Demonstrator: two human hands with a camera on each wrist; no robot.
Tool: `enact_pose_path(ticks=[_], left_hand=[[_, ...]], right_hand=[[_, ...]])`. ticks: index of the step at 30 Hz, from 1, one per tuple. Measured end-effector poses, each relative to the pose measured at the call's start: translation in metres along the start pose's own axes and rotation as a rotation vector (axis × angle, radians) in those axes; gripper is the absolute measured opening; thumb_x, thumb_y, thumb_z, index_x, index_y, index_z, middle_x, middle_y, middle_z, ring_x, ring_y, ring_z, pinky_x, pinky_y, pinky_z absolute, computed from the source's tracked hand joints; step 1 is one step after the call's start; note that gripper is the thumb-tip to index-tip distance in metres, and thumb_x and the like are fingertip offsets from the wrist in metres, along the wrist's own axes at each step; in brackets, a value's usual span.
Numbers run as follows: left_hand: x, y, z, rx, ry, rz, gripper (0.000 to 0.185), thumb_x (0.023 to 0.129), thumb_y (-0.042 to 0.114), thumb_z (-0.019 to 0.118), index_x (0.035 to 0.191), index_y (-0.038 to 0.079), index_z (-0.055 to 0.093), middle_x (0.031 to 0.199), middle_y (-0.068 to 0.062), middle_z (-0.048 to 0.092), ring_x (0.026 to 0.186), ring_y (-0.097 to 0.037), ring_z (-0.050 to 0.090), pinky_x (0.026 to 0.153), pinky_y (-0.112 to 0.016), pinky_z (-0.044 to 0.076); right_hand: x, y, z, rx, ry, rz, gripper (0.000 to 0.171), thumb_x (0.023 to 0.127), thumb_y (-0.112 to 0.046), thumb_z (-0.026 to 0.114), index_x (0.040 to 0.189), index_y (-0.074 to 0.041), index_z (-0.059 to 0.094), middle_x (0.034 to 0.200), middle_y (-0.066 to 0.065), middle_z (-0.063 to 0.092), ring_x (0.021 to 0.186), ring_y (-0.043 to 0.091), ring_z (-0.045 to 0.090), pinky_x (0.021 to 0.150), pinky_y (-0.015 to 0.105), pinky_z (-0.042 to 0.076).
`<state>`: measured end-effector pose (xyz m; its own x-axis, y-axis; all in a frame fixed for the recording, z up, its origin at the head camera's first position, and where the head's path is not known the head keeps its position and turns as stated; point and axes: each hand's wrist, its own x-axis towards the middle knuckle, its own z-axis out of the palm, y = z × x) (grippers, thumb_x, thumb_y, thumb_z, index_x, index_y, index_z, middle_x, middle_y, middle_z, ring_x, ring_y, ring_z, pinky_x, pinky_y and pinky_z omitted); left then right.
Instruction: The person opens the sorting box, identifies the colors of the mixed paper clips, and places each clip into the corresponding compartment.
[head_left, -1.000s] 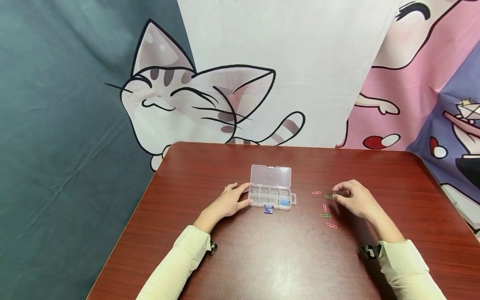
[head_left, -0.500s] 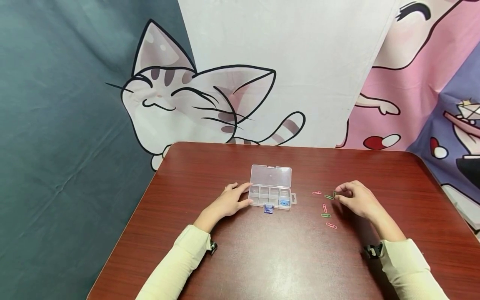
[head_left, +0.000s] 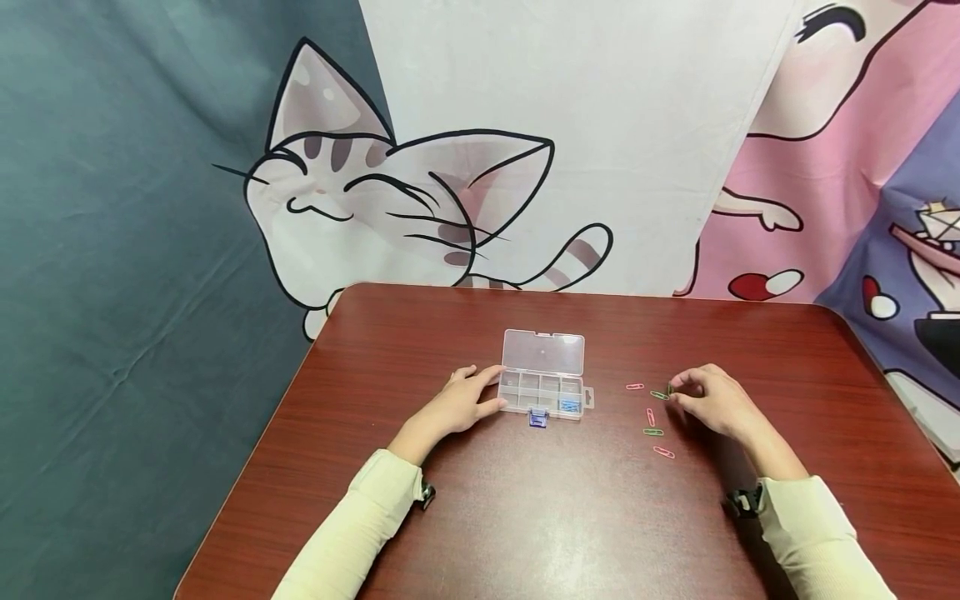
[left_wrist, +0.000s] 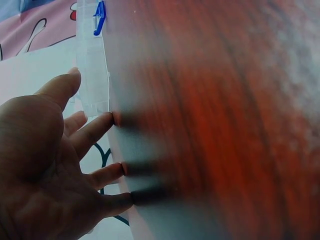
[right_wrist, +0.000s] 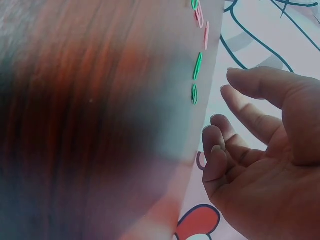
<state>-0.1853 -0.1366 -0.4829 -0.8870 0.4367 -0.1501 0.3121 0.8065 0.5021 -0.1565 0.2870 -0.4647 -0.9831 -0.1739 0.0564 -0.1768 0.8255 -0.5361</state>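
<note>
A clear compartment box lies on the table with its lid folded back and blue clips in its right-hand cell. My left hand rests flat against the box's left end, fingers straight on the wood. To the right lie loose pink and green paper clips. My right hand hovers just right of them, fingers loosely curled. In the right wrist view its fingertips stay clear of the nearest green clip and hold nothing.
The dark red table has a rounded far edge against a cartoon cat backdrop. A blue clasp juts from the box's near side. A pink clip lies nearest me.
My right hand's fingers have curled in slightly beside the green clips. The left hand, the box and the clips have not moved.
</note>
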Motion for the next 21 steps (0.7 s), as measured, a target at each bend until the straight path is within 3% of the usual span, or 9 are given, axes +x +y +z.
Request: enact_pose_path(ticks=[21], left_hand=[[0.001, -0.002, 0.002, -0.002, 0.006, 0.003, 0.06, 0.101, 0.047, 0.059, 0.155, 0.029, 0.04, 0.151, -0.008, 0.053, 0.15, -0.037, 0.027, 0.117, -0.062, 0.027]], right_hand=[[0.005, 0.001, 0.013, -0.019, 0.023, -0.05, 0.009, 0.083, -0.01, 0.079, 0.09, -0.007, 0.074, 0.09, 0.01, 0.057, 0.08, 0.02, 0.051, 0.067, 0.034, 0.04]])
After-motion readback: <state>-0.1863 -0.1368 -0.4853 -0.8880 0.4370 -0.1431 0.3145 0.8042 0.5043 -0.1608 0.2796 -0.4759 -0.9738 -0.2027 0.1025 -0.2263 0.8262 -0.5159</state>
